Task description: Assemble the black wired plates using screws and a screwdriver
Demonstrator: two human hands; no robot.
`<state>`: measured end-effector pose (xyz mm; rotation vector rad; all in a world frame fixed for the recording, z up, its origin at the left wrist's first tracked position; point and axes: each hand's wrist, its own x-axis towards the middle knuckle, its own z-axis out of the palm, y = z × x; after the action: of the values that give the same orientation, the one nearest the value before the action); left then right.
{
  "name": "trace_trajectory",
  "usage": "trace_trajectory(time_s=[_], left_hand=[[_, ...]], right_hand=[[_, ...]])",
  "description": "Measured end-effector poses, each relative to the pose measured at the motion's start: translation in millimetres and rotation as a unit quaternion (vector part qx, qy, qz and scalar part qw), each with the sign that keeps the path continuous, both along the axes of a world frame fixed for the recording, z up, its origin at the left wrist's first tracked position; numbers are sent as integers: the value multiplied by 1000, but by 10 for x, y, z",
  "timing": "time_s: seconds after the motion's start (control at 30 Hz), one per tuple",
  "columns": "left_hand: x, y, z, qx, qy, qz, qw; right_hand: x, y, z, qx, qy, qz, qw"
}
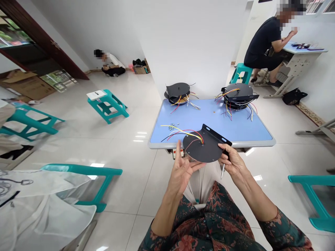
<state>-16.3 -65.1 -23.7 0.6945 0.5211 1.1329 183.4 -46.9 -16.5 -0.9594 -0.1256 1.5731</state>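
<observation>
Plainly, right fingers (227, 147) pinch a round matte-black plate (202, 150) by its slotted flange (216, 134), left fingers (178, 150) spread beneath.

Bright, even picture on my feed! Daylight shows through the dark-brown-framed opening (13, 29), upper left, and the window panes (318, 5), upper right. Glare now: white streaks on the glossy pale tiled floor (141, 167), left of centre. Shadows look soft. Mid-frame, I'm reading the flat round black plate (202, 151) clearly, barely a shine on it. Toward the edges the wide lens stretches the green plastic stool (314, 200) at right and the sheer white fabric (42, 188) at lower left. Blocky pixelation masks two heads up top.
</observation>
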Motion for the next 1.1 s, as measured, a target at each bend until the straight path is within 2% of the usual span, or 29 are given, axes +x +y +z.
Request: trace_trajectory(time_s=[0.07, 0.1, 0.17, 0.23, 0.27, 0.3, 0.33, 0.43, 0.47, 0.5, 0.57, 0.63, 0.77, 0.93, 1.1], left_hand=[[-176, -52, 18, 18, 57, 31, 998], [-263, -76, 14, 36, 82, 80, 993], [-398, -99, -40, 65, 110, 221, 967], [-447, -79, -153, 43, 114, 333, 935], [-429, -57, -223, 13, 113, 355, 928], [-382, -31, -295, -18, 121, 340, 933], [-309, -8, -363, -40, 138, 290, 946], [14, 23, -495, -40, 196, 62, 978], [125, 21, -505, -35, 194, 3, 980], [220, 16, -497, -36, 173, -26, 984], [338, 11, -437, -62, 77, 14, 995], [349, 16, -339, -112, -31, 57, 992], [215, 11, -134, -197, -142, 24, 970], [145, -36, 43, -217, -153, 62, 962], [179, -70, 80, -222, -88, 136, 961]], right_hand=[[70, 12, -21, -14, 12, -15, 1000], [110, 19, -30, -14, 13, -20, 1000], [186, 35, -44, -1, 13, -20, 1000], [240, 53, -51, 19, 15, -9, 1000], [253, 62, -52, 31, 16, 0, 999], [256, 68, -50, 43, 17, 10, 999], [249, 71, -46, 55, 17, 23, 998], [182, 55, -24, 74, 6, 57, 996], [154, 42, -14, 69, -1, 59, 996], [128, 25, -4, 62, -12, 60, 996], [89, -10, 14, 53, -36, 63, 996], [71, -39, 26, 54, -57, 74, 994], [67, -64, 30, 72, -87, 66, 991], [33, -62, 41, 81, -107, 79, 988], [-7, -66, 109, 96, -128, 70, 985]])
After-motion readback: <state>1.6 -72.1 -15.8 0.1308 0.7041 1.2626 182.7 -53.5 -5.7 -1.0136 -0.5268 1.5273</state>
